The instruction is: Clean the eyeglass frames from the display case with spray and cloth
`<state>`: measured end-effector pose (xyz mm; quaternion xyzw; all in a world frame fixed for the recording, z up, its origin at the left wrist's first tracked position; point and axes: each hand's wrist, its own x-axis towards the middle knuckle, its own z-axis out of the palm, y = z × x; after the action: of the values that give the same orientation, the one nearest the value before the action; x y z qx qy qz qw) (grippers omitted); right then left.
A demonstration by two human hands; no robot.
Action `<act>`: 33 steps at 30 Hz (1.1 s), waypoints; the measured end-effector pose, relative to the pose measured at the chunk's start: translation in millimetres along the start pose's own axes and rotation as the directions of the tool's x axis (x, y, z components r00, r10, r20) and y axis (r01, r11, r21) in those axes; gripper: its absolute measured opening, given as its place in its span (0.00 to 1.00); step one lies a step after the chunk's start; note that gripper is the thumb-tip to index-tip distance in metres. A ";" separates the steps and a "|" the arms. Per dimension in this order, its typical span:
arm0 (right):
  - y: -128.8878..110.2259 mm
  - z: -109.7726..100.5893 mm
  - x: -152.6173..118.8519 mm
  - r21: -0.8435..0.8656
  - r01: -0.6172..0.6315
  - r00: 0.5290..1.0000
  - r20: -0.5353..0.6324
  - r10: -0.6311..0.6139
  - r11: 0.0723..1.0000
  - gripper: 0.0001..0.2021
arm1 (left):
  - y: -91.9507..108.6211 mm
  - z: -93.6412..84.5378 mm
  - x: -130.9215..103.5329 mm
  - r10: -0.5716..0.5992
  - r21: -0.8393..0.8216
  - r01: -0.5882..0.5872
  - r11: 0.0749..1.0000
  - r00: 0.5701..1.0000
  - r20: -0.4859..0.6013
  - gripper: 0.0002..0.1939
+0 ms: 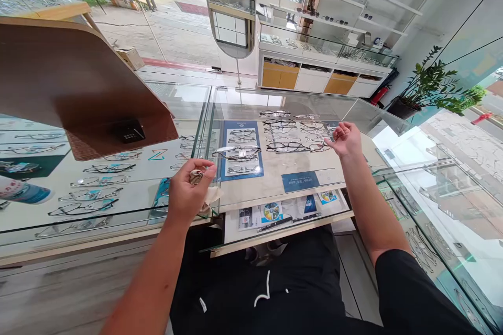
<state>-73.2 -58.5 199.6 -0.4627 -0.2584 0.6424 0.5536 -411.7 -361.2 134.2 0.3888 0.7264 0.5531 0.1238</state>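
Note:
Over the glass counter, my left hand (pixel 191 184) is closed round a crumpled cloth (pixel 212 197), which hangs out below its fingers. My right hand (pixel 346 140) has curled fingers beside the right end of the glasses rows; whether it pinches anything is too small to tell. Several pairs of glasses stand in rows between the hands, among them a dark-framed pair (pixel 288 147). Another pair (pixel 240 154) lies over a blue-bordered card (pixel 259 171), to the right of my left hand. A dark blue card (pixel 301 181) lies nearer me.
A pulled-out drawer (pixel 283 236) holds pens and leaflets below the counter. A brown board (pixel 90 84) stands at the left near a bottle (pixel 25 191). A mirror (pixel 231 10) and potted plant (pixel 432 84) are beyond.

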 end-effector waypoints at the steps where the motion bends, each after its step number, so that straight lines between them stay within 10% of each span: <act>1: -0.2 4.9 6.6 -0.010 -0.013 1.000 -0.017 0.013 1.000 0.04 | -1.2 -0.2 0.3 -0.012 -0.021 0.013 1.000 1.000 0.019 0.16; 20: 2.5 24.3 7.4 0.018 -0.001 1.000 0.005 0.001 1.000 0.05 | -4.0 0.9 1.7 -0.011 -0.050 0.012 0.999 1.000 0.021 0.12; 33: 35.3 19.4 -99.2 0.060 0.119 0.815 0.565 -0.133 0.991 0.07 | -15.7 6.4 6.2 -0.013 -0.089 0.012 0.996 1.000 -0.005 0.15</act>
<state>-111.0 -158.1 208.9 -0.2266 -0.4341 0.7156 0.4981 -418.6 -353.6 119.3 0.3768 0.7038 0.5852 0.1424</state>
